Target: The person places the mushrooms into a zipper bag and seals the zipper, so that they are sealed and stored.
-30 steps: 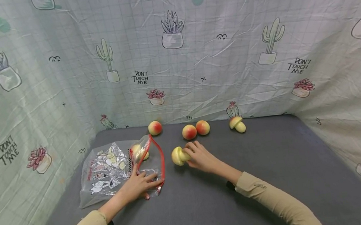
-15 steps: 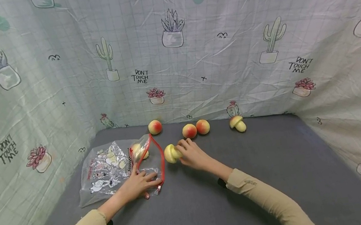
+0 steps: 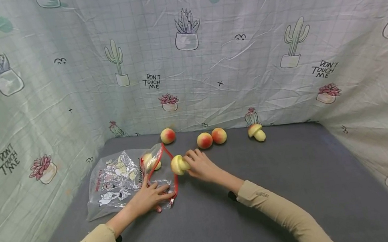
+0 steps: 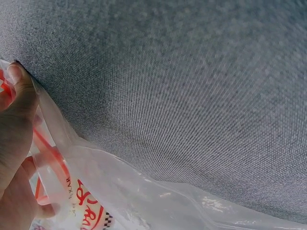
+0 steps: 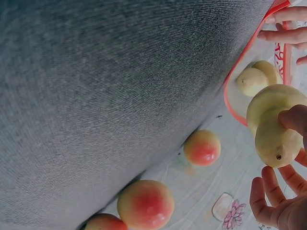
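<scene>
Pinching the mushroom (image 3: 176,166) by its stem, my right hand (image 3: 201,166) has thumb and fingers drawn in on it, with no slack that I can see; the lower fingers curve loosely beneath; the mushroom sits at my fingertips, on their left, apparently lifted clear of the table (image 3: 235,217); its long axis runs roughly sideways, cap leading towards the bag (image 3: 102,201), stem back towards my palm.

The relation that matters most, I judge, is cap to bag mouth; the mouth's red edge (image 3: 176,184) faces my right hand, and in the head view the cap just overlaps it; whether they touch I cannot tell; my left hand (image 3: 149,198), fingers spread over the bag, lies nearer the mouth's lower corner, the mushroom beyond it to the upper right; a second mushroom (image 5: 253,82) lies just inside the mouth, left of the one I hold, so room there looks tight.
</scene>
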Demonstrator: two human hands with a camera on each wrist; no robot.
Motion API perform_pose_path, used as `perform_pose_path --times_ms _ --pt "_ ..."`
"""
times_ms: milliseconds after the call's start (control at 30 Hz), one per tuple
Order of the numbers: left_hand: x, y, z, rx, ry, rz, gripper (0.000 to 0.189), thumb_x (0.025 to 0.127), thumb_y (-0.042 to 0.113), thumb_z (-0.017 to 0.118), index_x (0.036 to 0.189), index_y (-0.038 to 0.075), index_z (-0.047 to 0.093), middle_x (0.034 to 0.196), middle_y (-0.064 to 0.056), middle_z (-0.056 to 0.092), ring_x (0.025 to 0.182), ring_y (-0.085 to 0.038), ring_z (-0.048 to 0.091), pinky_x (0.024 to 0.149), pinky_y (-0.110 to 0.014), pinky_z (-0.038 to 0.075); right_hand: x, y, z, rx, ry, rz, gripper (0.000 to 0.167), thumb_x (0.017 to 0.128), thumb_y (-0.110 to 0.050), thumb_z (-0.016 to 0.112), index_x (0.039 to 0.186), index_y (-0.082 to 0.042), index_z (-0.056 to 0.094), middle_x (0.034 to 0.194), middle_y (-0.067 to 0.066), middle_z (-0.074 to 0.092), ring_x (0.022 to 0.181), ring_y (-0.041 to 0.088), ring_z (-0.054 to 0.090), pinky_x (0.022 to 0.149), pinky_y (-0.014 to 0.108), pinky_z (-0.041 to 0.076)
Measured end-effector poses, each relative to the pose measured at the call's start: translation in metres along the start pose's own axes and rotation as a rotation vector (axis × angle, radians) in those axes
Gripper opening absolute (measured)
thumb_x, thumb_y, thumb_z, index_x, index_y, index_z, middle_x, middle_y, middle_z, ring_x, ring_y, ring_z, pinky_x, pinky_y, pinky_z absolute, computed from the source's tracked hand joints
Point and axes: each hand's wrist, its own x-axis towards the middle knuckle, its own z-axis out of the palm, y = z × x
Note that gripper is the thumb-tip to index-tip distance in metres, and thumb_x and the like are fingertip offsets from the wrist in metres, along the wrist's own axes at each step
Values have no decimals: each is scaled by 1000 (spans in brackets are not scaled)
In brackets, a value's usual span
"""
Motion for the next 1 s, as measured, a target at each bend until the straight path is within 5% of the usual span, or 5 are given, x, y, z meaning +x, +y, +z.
perform_pose_path --times_ms 400,667,1000 --pt "-1 -1 -4 5 20 11 64 61 55 53 122 34 54 116 4 58 88 -21 57 84 -66 35 8 -11 9 -117 -137 30 33 82 -32 59 110 -15 51 106 1 49 86 16 42 67 29 37" --pt "-1 0 -1 41 31 23 64 61 56 51 122 35 53 114 5 57 87 -19 55 84 -65 36 17 -17 17 -99 -181 62 32 83 -31 57 109 -15 51 105 1 51 87 18 44 67 31 40" --pt "0 1 -2 28 -54 9 64 63 54 53 124 37 51 119 4 57 91 -19 55 87 -65 33 23 -21 22 -88 -213 73 32 83 -30 58 110 -14 50 104 2 51 89 18 46 68 32 41"
